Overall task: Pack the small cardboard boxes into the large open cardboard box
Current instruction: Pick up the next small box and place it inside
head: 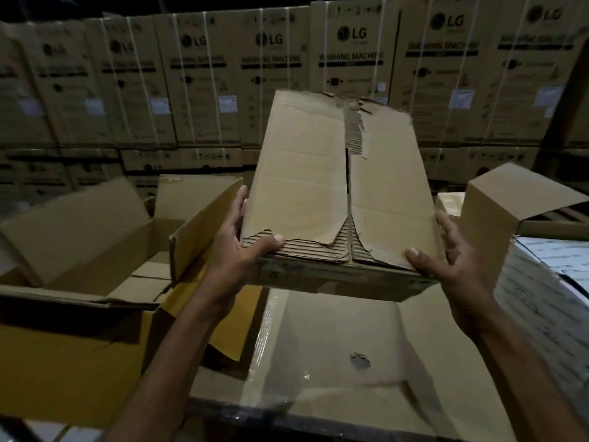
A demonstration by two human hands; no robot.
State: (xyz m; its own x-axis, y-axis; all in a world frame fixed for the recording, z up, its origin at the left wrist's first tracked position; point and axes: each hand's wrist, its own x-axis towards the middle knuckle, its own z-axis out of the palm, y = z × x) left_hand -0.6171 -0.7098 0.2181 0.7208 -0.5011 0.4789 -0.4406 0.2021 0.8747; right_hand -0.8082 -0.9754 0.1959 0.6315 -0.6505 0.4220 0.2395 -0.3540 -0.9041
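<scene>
Gripping a torn-topped small cardboard box (334,193) at its near corners, thumbs on top, the left hand (242,253) and right hand (452,263) hold it above the large open cardboard box (331,339); lowering it level inside appears to come next.

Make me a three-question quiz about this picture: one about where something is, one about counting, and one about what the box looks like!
1. Where is the small box?
A) held up over the big open box
B) lying on the floor
C) inside a cupboard

2. How many hands hold the small box?
A) none
B) one
C) two

3. What is the top of the small box like?
A) shiny and new
B) torn
C) covered in stickers

Answers:
1 A, it hangs in the air with the big open box below it.
2 C, the left hand and right hand grip its near corners.
3 B, the top paper is ripped off, so the ridges show.
</scene>
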